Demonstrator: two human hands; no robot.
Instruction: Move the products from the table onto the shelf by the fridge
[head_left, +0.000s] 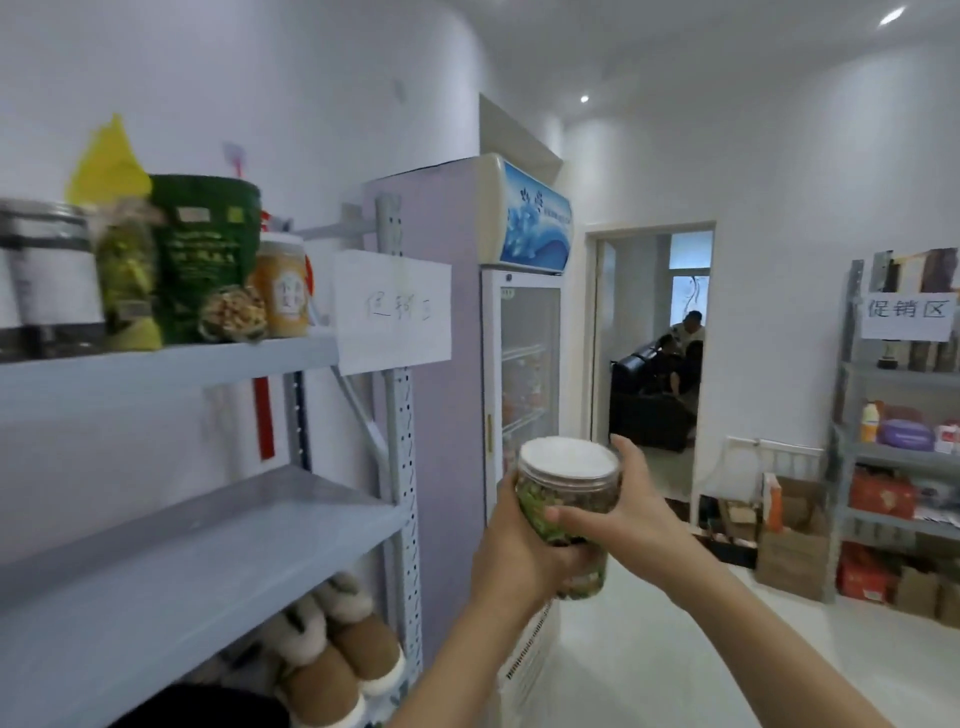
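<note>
We see a clear jar (569, 501) with a white lid and green and brown contents, held up in the air between both hands, tilted a little with its lid towards us. The left hand (517, 553) wraps round its lower half from the left and below. The right hand (626, 514) clasps it from the right, thumb across the front and fingers curled round the far side. The jar hangs in front of the glass door of the fridge (524, 364), just to the right of the grey shelf (234, 535) and touching neither. On the shelf's top board we make out a row of goods: a metal canister (47, 270), a yellow-green packet (127, 275), a dark green pouch (208, 249) and an amber jar (283, 283) with a pale lid. A handwritten paper sign (393, 310) hangs at that board's right end, against the upright. On the lowest level lie brown fleece-lined boots (337, 665). Beyond the fridge an open doorway (654, 332) shows a darker room, and along the right wall stands a second shelf (893, 457) with boxes, bottles and its own sign (906, 314).
</note>
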